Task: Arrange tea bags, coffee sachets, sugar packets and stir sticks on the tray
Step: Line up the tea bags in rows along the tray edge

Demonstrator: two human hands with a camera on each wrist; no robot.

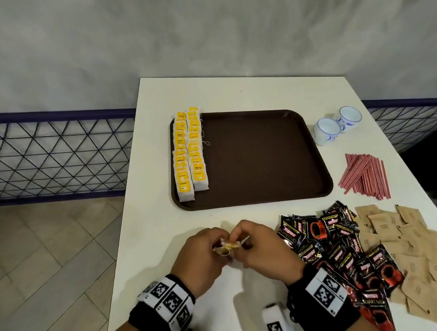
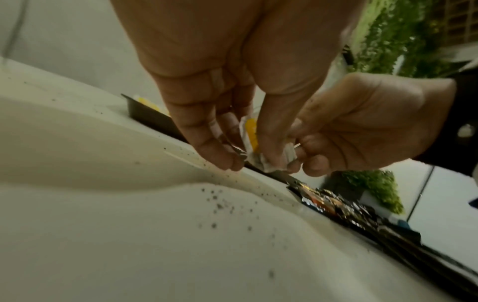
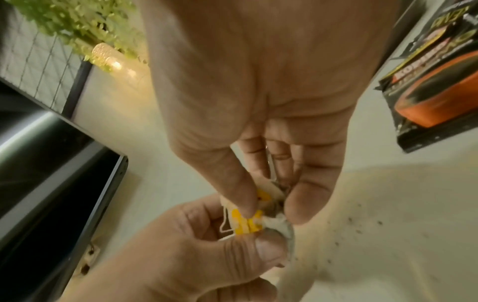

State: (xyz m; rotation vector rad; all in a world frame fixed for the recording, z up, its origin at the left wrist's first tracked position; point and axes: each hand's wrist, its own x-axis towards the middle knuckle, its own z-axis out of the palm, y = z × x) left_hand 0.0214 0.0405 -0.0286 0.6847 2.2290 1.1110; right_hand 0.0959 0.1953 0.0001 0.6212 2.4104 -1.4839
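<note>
Yellow-tagged tea bags already lie in two neat rows along the left side of the brown tray. That part looks nearly done. One more tea bag is off the tray, held just above the white table near its front edge. Both hands are close together on it: the left hand pinches one side and the right hand pinches the other. It looks crumpled, and they may be fixing its string and tag (dark specks lie on the table below, maybe tea).

Much is left. The black coffee sachets sit in a messy pile to the right of the hands. The brown sugar packets lie just beside them. The red striped stir sticks rest right of the tray. None of these are on it yet.
</note>
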